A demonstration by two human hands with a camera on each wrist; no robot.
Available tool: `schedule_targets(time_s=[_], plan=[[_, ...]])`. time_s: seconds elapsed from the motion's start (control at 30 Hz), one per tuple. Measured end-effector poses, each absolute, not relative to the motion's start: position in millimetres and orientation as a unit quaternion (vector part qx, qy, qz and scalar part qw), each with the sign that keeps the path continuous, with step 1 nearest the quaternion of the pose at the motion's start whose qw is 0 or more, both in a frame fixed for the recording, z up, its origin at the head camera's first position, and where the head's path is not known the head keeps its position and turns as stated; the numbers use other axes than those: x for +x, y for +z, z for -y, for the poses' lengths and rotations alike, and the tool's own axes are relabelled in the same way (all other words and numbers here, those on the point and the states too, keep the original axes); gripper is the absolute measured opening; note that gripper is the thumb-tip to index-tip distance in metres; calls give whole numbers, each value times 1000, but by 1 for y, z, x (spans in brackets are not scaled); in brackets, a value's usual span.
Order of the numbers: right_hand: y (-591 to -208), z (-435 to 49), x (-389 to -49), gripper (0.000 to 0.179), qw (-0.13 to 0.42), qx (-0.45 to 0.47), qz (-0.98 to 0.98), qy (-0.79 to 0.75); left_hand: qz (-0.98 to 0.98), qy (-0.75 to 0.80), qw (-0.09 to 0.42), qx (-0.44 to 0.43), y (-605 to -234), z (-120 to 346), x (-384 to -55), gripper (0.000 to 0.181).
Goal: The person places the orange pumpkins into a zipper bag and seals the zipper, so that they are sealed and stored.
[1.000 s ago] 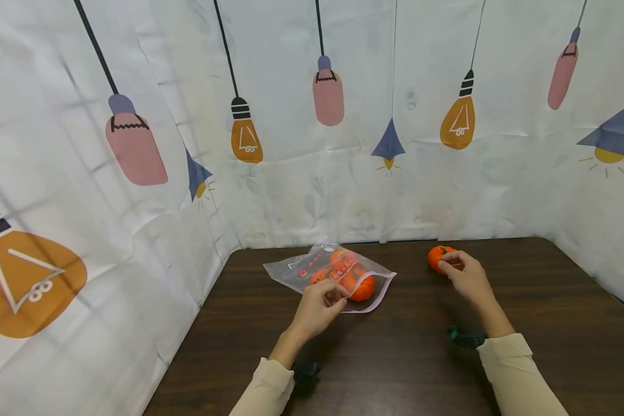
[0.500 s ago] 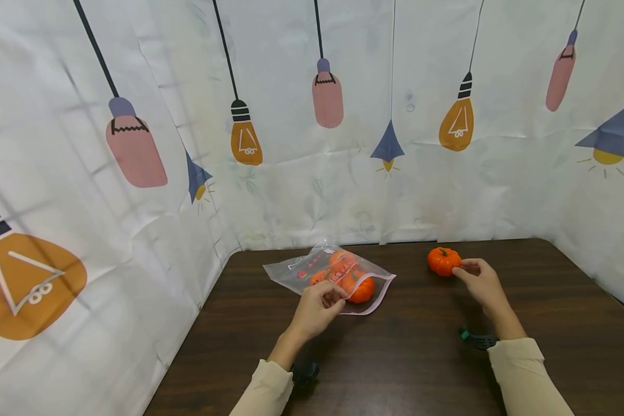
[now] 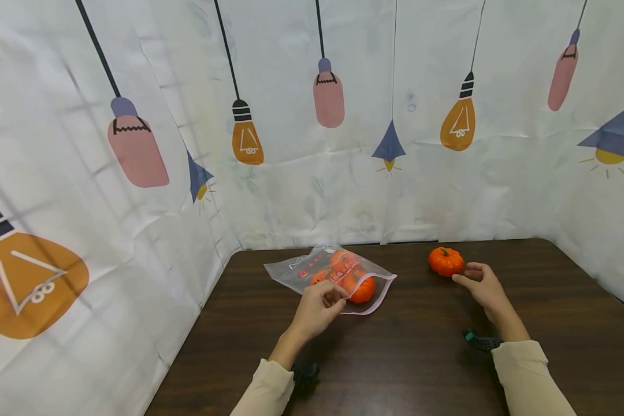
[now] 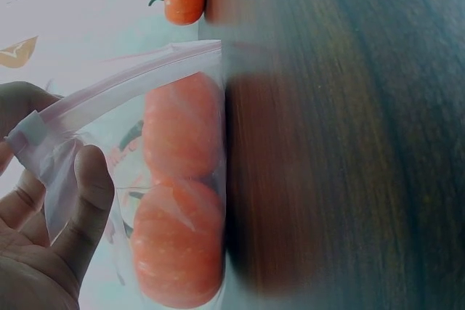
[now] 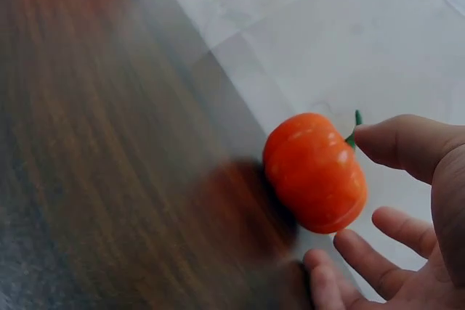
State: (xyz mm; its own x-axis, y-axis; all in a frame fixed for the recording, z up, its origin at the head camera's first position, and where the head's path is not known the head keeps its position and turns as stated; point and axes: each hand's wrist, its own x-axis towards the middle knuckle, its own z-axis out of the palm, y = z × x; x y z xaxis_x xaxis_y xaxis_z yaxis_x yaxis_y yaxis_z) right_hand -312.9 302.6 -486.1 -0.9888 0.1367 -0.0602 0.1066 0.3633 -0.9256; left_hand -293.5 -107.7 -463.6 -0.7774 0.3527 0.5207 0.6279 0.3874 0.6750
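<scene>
My left hand pinches the open edge of a clear zip bag, which lies on the table with its mouth to the right. Several small orange pumpkins are inside, seen through the plastic. Another small orange pumpkin with a green stem sits upright on the table, right of the bag. Close to its right side is my right hand, fingers spread and loosely bent, not gripping it. In the right wrist view the thumb is by the stem of the pumpkin; whether any finger touches it, I cannot tell.
The dark brown wooden table ends at a white curtain printed with lamps, behind and to the left. Each wrist wears a dark strap, such as the right strap.
My right hand has drawn back from over the single pumpkin, to the right and nearer me, leaving it uncovered. The left hand and the bag stay in place.
</scene>
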Motion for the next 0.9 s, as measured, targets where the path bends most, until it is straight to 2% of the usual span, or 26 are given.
schedule_targets(time_s=[0.33, 0.63, 0.9], plan=[[-491, -302, -316, 97, 0, -72, 825, 560, 826, -456, 144, -298, -464, 109, -292, 11], [-497, -297, -329, 107, 12, -49, 835, 548, 819, -460, 156, -305, -465, 108, -293, 14], [-495, -296, -344, 110, 20, -64, 848, 525, 823, -460, 152, -297, -465, 108, -293, 15]])
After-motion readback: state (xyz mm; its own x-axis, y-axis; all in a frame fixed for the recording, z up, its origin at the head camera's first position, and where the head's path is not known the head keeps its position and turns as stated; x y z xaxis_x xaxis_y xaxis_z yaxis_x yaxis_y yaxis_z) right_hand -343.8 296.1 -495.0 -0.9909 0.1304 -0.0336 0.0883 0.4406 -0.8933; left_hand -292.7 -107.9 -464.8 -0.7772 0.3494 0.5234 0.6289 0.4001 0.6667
